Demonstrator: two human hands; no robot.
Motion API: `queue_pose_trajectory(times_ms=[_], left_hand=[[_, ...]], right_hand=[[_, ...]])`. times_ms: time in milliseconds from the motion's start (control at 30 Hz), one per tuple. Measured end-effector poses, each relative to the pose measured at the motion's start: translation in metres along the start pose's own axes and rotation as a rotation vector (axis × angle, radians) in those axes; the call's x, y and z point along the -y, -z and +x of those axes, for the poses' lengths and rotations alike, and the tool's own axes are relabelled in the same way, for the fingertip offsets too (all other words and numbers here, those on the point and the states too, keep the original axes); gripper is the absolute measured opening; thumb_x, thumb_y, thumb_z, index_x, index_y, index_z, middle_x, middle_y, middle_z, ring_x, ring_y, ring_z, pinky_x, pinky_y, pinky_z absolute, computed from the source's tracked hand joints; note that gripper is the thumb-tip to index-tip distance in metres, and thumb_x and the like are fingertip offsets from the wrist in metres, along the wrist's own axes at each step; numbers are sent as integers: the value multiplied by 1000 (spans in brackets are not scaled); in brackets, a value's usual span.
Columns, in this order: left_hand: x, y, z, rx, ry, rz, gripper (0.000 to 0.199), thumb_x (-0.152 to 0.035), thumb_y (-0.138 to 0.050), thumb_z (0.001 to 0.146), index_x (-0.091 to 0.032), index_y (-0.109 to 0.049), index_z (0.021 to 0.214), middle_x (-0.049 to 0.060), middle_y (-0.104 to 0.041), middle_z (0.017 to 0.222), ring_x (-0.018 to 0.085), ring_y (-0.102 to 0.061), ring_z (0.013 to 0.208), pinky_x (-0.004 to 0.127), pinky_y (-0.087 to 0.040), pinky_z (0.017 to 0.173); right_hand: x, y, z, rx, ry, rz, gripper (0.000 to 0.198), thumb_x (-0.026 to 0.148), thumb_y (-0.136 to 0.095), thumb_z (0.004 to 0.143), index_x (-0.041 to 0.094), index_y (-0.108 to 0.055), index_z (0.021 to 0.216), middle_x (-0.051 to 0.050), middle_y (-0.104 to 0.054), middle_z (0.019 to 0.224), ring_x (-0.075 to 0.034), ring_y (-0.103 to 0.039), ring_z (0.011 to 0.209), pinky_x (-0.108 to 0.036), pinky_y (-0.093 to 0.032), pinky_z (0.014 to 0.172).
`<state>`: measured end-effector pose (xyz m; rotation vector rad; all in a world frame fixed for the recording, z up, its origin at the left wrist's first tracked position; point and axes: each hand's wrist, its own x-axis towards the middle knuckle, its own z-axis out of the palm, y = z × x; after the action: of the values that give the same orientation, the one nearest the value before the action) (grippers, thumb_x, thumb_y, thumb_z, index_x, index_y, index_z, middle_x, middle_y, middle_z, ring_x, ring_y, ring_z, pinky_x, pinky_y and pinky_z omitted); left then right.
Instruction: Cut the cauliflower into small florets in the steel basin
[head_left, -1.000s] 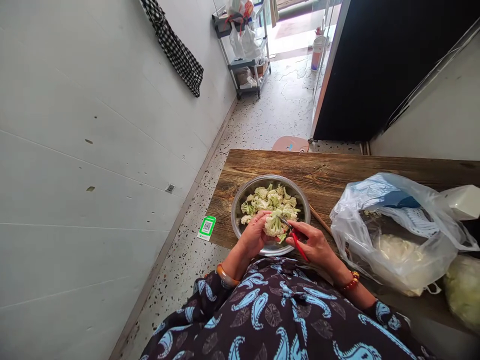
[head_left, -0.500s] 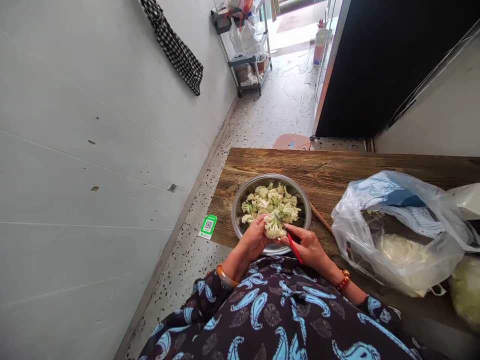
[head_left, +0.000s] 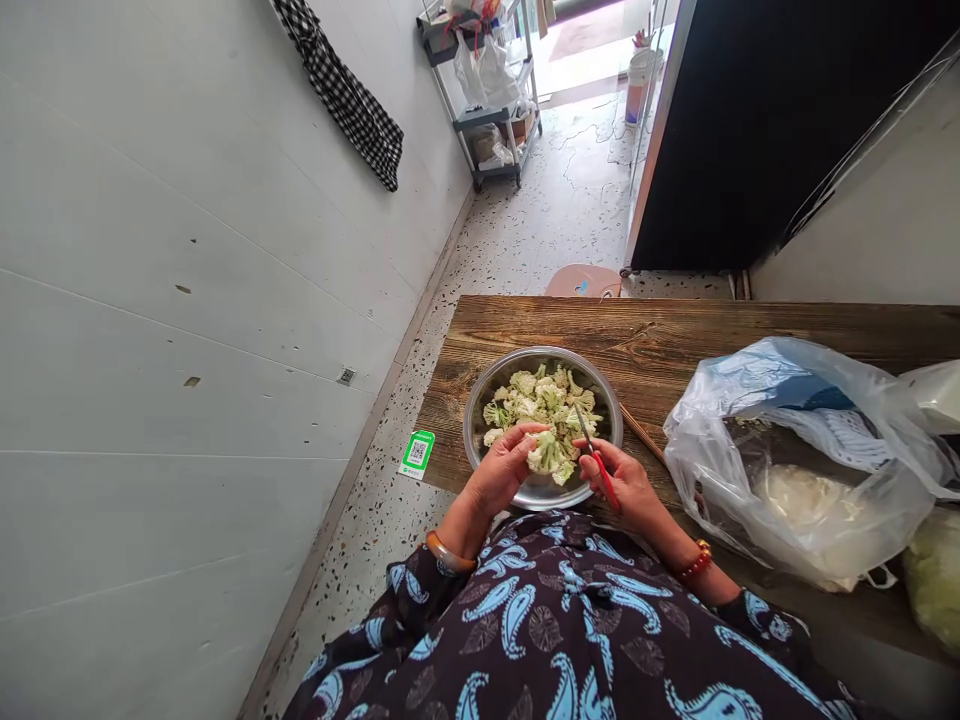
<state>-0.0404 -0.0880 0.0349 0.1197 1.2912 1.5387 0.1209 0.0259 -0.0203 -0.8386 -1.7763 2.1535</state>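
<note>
Over the near part of a metal bowl [head_left: 480,395], my left hand [head_left: 501,468] is closed on a piece of cauliflower [head_left: 546,455], pale with green stems. My right hand [head_left: 621,483] grips red-handled scissors [head_left: 604,478], whose blades point up and away from me, just right of the piece. Inside the bowl lie many cut cauliflower florets [head_left: 534,396]. Their lower part is hidden behind my hands and the held piece.
The bowl stands on a dark wooden table [head_left: 547,318]. To the right, a clear plastic bag [head_left: 795,480] sits open, with a thin stick [head_left: 641,433] between it and the bowl. A green QR card [head_left: 417,453] hangs at the table's left edge; a wall rises beyond.
My right hand has drawn the scissors away from the cauliflower, slightly to the right, and their blades now show above the bowl. The left hand still holds its piece, turned a little.
</note>
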Motion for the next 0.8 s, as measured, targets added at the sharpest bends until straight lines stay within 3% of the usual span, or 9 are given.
queue_pose_trajectory(times_ms=[300,467,567,633,800], left_hand=[[-14,-15,-4,-1,-455,624,41,-21,-76,72,-21,-67,112,9,-63,111,25,-56,107,36,-41,99],[-15,-23,-9,52,-593,771,48,-12,-69,72,-25,-66,118,9,-60,121,28,-48,123,45,-30,113],[-15,-20,-11,60,-572,704,63,-9,-72,69,-25,-59,129,9,-52,137,28,-41,134,43,-25,117],[-14,-16,-12,51,-468,564,70,-14,-76,69,-25,-54,134,11,-47,144,29,-41,136,42,-30,114],[-3,-8,-8,59,-195,182,62,-35,-74,78,-22,-52,135,12,-59,131,29,-57,119,40,-49,96]], right_hand=[[38,-9,7,17,-124,360,52,60,-63,82,20,-56,114,-1,-62,77,-14,-58,59,-25,-48,53],[45,-19,10,-7,-112,421,49,49,-76,74,23,-56,111,4,-58,76,-12,-57,59,-24,-50,56],[42,-20,9,-47,-51,389,49,43,-77,75,25,-56,114,3,-59,84,-12,-59,66,-24,-51,61],[40,-21,8,-99,23,310,49,41,-76,76,26,-54,117,1,-61,91,-14,-62,74,-26,-53,67],[39,-25,5,-215,201,3,46,36,-72,81,26,-51,121,-2,-65,101,-18,-65,85,-34,-54,84]])
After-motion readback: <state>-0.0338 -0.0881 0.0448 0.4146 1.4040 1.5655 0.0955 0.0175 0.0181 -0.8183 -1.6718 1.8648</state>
